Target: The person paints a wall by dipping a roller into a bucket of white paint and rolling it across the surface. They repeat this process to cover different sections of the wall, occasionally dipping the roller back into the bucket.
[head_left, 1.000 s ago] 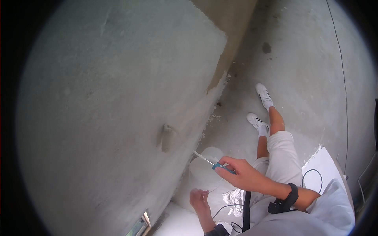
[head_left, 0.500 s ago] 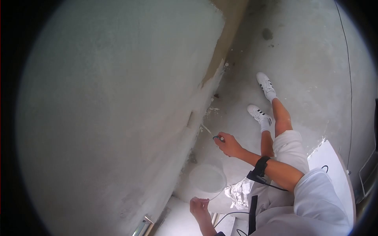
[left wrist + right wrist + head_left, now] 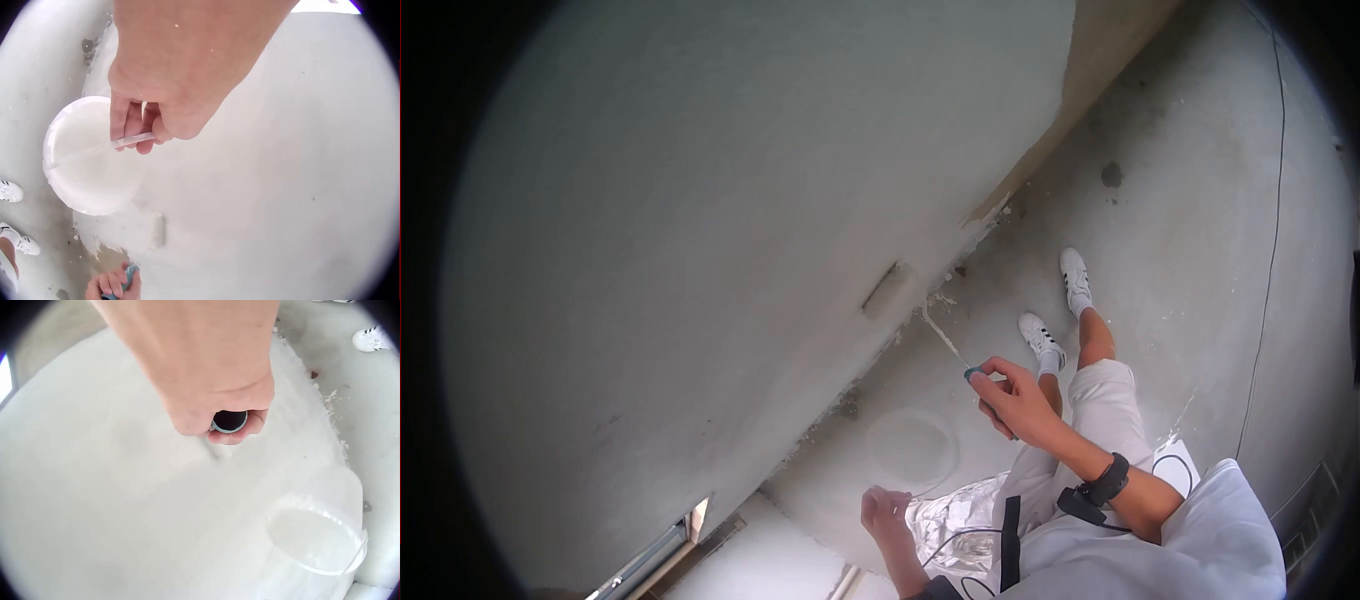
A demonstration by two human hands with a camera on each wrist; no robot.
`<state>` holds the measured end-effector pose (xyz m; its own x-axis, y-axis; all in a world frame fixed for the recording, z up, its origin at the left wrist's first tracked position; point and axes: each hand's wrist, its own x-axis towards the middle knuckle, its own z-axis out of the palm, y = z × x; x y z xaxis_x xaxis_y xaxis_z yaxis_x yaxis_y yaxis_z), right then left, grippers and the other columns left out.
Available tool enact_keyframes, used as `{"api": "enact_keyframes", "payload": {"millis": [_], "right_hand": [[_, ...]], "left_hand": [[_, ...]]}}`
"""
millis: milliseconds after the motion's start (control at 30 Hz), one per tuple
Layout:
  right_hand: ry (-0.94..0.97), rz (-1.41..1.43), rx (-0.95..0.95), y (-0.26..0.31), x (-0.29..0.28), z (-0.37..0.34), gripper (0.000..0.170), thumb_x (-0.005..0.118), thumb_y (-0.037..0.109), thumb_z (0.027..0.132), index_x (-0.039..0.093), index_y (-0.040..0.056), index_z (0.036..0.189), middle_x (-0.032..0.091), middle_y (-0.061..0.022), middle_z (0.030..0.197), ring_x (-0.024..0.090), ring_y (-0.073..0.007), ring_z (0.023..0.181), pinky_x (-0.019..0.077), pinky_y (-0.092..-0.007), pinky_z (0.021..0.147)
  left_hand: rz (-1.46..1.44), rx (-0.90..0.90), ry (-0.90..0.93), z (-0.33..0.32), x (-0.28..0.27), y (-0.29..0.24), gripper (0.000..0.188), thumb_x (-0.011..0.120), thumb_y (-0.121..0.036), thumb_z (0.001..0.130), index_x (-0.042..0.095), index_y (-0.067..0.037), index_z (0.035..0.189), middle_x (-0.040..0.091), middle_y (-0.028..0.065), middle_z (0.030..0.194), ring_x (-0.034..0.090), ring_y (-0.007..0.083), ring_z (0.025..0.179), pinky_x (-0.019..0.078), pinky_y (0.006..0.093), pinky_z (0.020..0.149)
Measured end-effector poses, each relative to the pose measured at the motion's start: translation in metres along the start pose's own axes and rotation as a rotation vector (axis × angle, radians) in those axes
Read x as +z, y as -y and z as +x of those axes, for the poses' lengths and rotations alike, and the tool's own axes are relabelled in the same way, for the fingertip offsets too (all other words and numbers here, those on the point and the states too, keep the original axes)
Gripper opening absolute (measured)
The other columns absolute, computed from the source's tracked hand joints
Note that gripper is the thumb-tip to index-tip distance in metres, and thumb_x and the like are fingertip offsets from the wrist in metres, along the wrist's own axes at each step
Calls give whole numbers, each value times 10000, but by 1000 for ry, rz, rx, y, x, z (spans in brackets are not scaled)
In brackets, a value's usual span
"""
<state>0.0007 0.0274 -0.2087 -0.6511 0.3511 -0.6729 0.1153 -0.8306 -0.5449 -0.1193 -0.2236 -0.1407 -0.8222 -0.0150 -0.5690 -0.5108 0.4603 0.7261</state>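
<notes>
In the head view my right hand (image 3: 1015, 402) grips the teal handle (image 3: 973, 373) of a small paint roller, fingers wrapped round it. The white roller head (image 3: 887, 288) lies against the pale wall, near its foot. From the right wrist, the dark hollow end of the handle (image 3: 229, 421) shows inside my curled fingers. My left hand (image 3: 169, 69) holds the thin white bail (image 3: 132, 140) of a translucent white bucket (image 3: 56, 153), pinched between curled fingers and thumb. The bucket hangs below that hand, with pale paint (image 3: 90, 175) inside.
A brown unpainted strip (image 3: 1090, 90) runs along the wall's far part. White flakes (image 3: 942, 298) lie along the wall's foot. My shoes (image 3: 1040, 335) stand on the grey floor, where a thin dark cable (image 3: 1272, 230) runs at right. Crumpled silvery plastic (image 3: 960, 525) lies near my left hand.
My right hand has moved away from the bucket, carrying the roller along the wall. The left hand keeps its hold on the bail. The head view has turned.
</notes>
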Motion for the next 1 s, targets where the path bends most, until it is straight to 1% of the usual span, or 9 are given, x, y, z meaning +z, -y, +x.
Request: {"api": "enact_keyframes", "payload": {"millis": [200,333,367,500,600,733,800,867,1000], "right_hand": [[3,-145,14,56,40,-50,237,512,275,1015,520,38,1008,487,0,570,381,-67,355,257,-239,335],[0,-104,64,43,46,-33,256,505,307,1017,516,52,992,512,-20,679,412,-69,420,294,-245,363],[-12,-122,100,35,42,-22,261,509,313,1014,517,54,984,504,-15,671,403,-68,419,295,-244,366],[-45,-226,236,2,21,61,254,529,313,997,517,66,944,472,5,645,350,-55,403,288,-238,368],[-90,-375,331,-40,7,131,242,530,309,975,511,77,910,467,18,640,354,-57,410,298,-247,374],[2,-348,502,-95,-21,221,215,496,283,946,480,117,810,432,42,609,365,-69,430,292,-280,422],[-39,-394,539,-99,-15,235,214,497,289,945,480,115,821,428,48,608,360,-67,429,292,-275,419],[-48,-429,554,-95,-3,226,214,504,295,946,480,113,835,429,53,613,355,-63,428,295,-268,416],[-14,-443,522,-22,44,133,228,530,313,961,494,101,888,434,56,639,347,-44,431,310,-245,404]], "left_hand": [[-165,-22,-15,3,-36,21,151,525,-160,989,532,-55,880,575,50,727,574,136,688,551,322,732],[-301,-6,-80,-4,-57,45,159,531,-187,1000,541,-69,894,588,44,737,585,127,677,557,330,750],[-350,-7,-130,-8,-57,46,176,595,-187,969,557,-42,876,570,38,717,565,135,675,551,321,708],[-463,-83,-338,-21,-52,70,177,575,-191,980,554,-46,881,583,48,725,581,145,673,555,332,717],[-528,-136,-424,-31,-61,98,157,575,-176,971,551,-48,884,588,52,738,590,140,663,558,320,693],[-594,-194,-527,-41,-71,131,159,573,-183,972,551,-53,882,590,52,747,594,141,678,552,325,709],[-604,-219,-576,-46,-77,141,165,576,-191,970,552,-53,884,588,50,756,592,138,693,551,322,704],[-633,-223,-597,-54,-93,153,175,583,-203,966,556,-47,892,583,45,772,587,132,720,548,320,705],[-682,-158,-565,-57,-138,175,184,586,-205,964,570,-35,895,580,50,741,581,129,660,542,302,657]]}}
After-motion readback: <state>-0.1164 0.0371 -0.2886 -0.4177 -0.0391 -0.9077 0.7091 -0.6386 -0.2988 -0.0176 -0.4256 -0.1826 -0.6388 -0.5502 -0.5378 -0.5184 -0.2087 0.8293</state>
